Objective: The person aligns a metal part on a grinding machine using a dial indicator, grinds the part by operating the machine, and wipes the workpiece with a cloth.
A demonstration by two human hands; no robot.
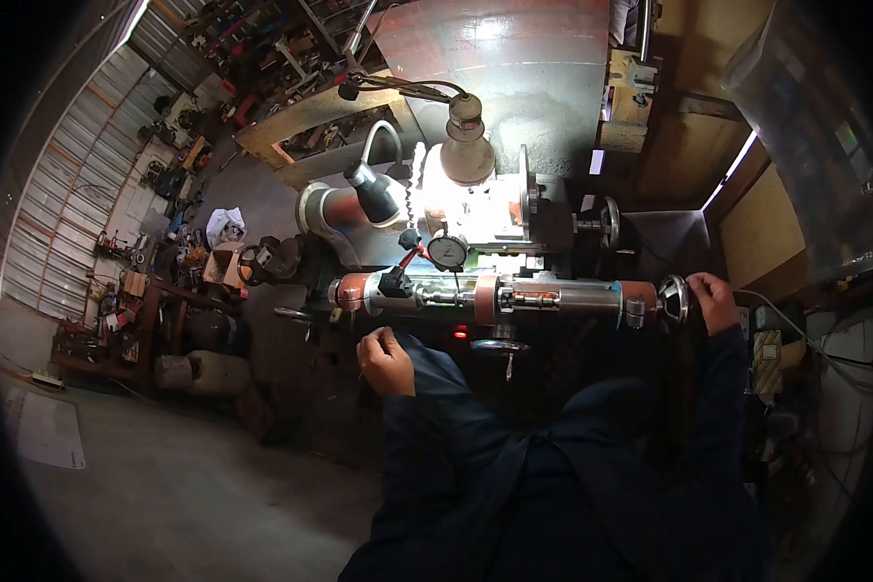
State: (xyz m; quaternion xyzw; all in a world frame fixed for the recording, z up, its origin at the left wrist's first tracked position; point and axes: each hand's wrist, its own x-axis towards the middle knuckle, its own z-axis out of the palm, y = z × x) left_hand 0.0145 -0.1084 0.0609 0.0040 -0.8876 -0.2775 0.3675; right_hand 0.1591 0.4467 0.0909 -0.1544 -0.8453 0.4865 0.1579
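My right hand (717, 305) is closed on the rim of a metal handwheel (673, 300) at the right end of a long machine assembly (567, 297). Lower and to the left, my left hand (386, 363) is held in front of the machine with its fingers pinched together. What they hold, if anything, I cannot make out. A round dial indicator (447, 252) stands above the assembly, carried by a holder with a red arm (412, 260). Its stem points down towards a thin metal shaft (443, 297) lying lengthwise in the assembly.
A desk-type lamp (378, 194) brightly lights the machine bed. Another handwheel (608, 224) sits behind at the right, and a crank wheel (500, 346) projects in front. Gas cylinders (218, 373) lie on the left, near cluttered shelving. Cables (795, 325) hang at the right.
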